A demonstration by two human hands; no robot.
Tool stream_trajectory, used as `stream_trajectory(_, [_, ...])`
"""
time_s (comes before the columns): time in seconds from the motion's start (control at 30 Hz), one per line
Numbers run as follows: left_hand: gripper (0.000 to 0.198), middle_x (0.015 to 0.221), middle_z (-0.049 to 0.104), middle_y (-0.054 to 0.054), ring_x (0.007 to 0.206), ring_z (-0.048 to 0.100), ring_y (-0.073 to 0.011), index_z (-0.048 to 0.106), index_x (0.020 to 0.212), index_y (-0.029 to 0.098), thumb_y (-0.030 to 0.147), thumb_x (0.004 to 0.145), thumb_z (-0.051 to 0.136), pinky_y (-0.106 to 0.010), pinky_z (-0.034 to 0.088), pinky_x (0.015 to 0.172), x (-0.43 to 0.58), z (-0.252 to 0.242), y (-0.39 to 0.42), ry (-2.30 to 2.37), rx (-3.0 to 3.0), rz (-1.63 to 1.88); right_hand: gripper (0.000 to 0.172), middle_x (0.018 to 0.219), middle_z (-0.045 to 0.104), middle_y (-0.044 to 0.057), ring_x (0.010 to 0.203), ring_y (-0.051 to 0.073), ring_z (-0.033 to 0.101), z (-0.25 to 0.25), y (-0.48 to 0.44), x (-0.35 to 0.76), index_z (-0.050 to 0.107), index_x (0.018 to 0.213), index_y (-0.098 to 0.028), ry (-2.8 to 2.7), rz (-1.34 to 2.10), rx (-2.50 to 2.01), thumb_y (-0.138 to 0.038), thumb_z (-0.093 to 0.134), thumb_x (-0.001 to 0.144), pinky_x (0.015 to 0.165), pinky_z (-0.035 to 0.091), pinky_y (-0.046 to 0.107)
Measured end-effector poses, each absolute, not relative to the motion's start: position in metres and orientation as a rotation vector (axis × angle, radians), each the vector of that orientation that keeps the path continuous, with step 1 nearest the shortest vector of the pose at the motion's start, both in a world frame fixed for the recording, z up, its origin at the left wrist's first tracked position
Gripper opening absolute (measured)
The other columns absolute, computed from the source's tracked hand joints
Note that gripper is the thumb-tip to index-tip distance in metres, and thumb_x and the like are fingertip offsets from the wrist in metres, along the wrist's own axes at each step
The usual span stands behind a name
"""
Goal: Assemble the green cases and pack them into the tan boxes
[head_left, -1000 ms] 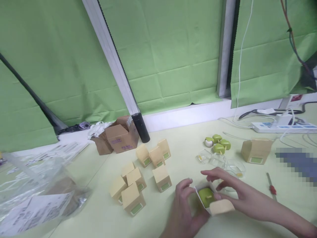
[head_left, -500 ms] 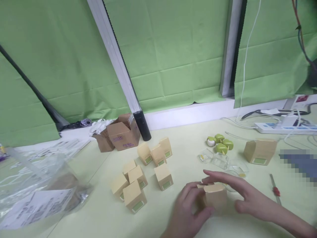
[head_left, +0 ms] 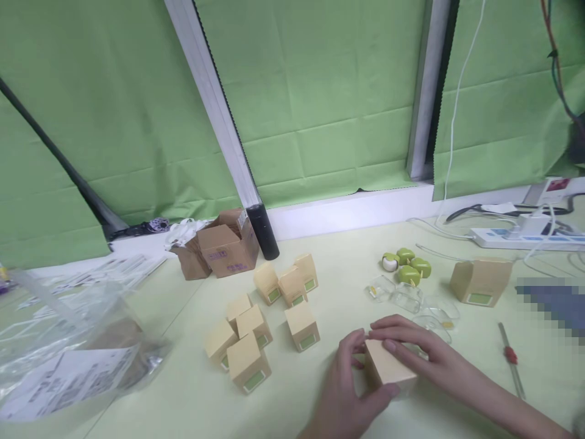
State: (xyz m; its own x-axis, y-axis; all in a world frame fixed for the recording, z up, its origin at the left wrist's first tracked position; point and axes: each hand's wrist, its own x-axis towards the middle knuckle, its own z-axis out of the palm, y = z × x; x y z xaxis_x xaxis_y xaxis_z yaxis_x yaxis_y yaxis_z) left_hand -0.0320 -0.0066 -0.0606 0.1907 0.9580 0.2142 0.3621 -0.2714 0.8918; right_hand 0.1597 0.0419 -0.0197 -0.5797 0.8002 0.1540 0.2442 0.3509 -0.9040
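A small tan cardboard box sits on the table in front of me between both hands, its flat top facing up. My left hand is closed around its left side, the thumb at the near lower edge and the fingers at the back left. My right hand reaches across from the right, its thumb pressing the top and its fingers along the far edge. Just beyond my right hand lie several clear plastic shells. Behind those sit several green round pieces, one showing a white part.
Several closed tan boxes stand left of my hands. Another tan box stands right, near a thin tool with a red grip. A brown carton, black cylinder, plastic bag and power strip lie around.
The box's peaked top has become flat. My right hand has come down from above it onto the top, and my left hand keeps its hold.
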Motion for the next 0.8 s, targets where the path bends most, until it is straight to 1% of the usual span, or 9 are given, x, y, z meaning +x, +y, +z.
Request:
stream_trajectory(0.07, [0.073,0.129,0.049,-0.013,0.114,0.052,-0.0272,0.034,0.131,0.023,0.027,0.069,0.072,-0.043,0.048,0.091,-0.033,-0.061,-0.005,1.218,1.975,1.072,0.036,0.118,0.057,0.007,0.109,0.023,0.054,-0.024,0.041,0.159,0.059,0.119,-0.028,-2.017,1.229,-0.934,-0.045,0.045,0.091,0.095,0.043,0.037])
stream_trajectory(0.13, [0.071,0.13,0.047,-0.012,0.117,0.05,-0.0275,0.034,0.134,0.026,0.028,0.072,0.069,-0.044,0.048,0.093,-0.033,-0.057,-0.004,1.199,2.223,1.033,0.045,0.122,0.054,0.007,0.109,0.021,0.054,-0.028,0.04,0.157,0.041,0.134,-0.032,-1.952,1.233,-1.017,-0.047,0.043,0.091,0.093,0.045,0.038])
stream_trajectory(0.2, [0.064,0.126,0.049,-0.012,0.112,0.054,-0.026,0.034,0.135,0.028,0.027,0.078,0.063,-0.041,0.05,0.089,-0.034,-0.054,-0.004,1.247,2.399,0.953,0.053,0.128,0.049,0.006,0.113,0.02,0.052,-0.03,0.038,0.156,0.023,0.14,-0.035,-1.892,1.188,-1.091,-0.048,0.041,0.092,0.095,0.044,0.039])
stream_trajectory(0.23, [0.062,0.123,0.051,-0.012,0.107,0.057,-0.0252,0.035,0.135,0.028,0.027,0.08,0.061,-0.04,0.052,0.085,-0.035,-0.053,-0.004,1.283,2.466,0.907,0.053,0.129,0.048,0.006,0.115,0.02,0.05,-0.03,0.037,0.156,0.02,0.14,-0.036,-1.894,1.149,-1.104,-0.048,0.04,0.093,0.096,0.043,0.039])
stream_trajectory(0.37, [0.06,0.114,0.056,-0.013,0.089,0.063,-0.0243,0.04,0.134,0.027,0.031,0.079,0.061,-0.034,0.056,0.071,-0.058,-0.061,-0.006,1.543,2.647,0.851,0.044,0.128,0.049,0.006,0.115,0.022,0.05,-0.024,0.046,0.167,0.027,0.135,-0.035,-1.94,0.901,-1.119,-0.047,0.036,0.094,0.097,0.042,0.04])
stream_trajectory(0.43, [0.056,0.113,0.058,-0.013,0.087,0.063,-0.0247,0.041,0.134,0.027,0.033,0.081,0.058,-0.033,0.056,0.068,-0.079,-0.065,-0.007,1.728,2.719,0.915,0.04,0.127,0.05,0.006,0.112,0.023,0.052,-0.021,0.056,0.179,0.034,0.13,-0.033,-1.908,0.752,-1.153,-0.047,0.037,0.093,0.094,0.044,0.038])
stream_trajectory(0.53, [0.05,0.113,0.059,-0.013,0.09,0.061,-0.0266,0.045,0.13,0.027,0.034,0.082,0.056,-0.036,0.054,0.071,-0.111,-0.061,-0.008,1.912,2.91,0.899,0.034,0.126,0.052,0.005,0.113,0.024,0.052,-0.018,0.075,0.197,0.047,0.12,-0.031,-1.93,0.542,-1.189,-0.048,0.04,0.091,0.094,0.044,0.038])
stream_trajectory(0.67, [0.043,0.113,0.058,-0.011,0.093,0.058,-0.027,0.051,0.124,0.025,0.026,0.081,0.055,-0.037,0.051,0.073,-0.124,-0.041,-0.009,2.161,2.905,0.778,0.035,0.117,0.062,0.008,0.112,0.031,0.053,-0.016,0.097,0.201,0.056,0.111,-0.026,-2.129,0.235,-1.358,-0.048,0.042,0.088,0.091,0.043,0.047])
stream_trajectory(0.8, [0.052,0.117,0.055,-0.01,0.102,0.053,-0.0288,0.046,0.128,0.027,0.029,0.078,0.059,-0.043,0.048,0.082,-0.093,-0.021,0.001,2.064,2.743,1.01,0.038,0.11,0.065,0.015,0.11,0.036,0.053,-0.012,0.114,0.174,0.06,0.104,-0.019,-2.283,0.02,-1.448,-0.048,0.054,0.081,0.094,0.035,0.052])
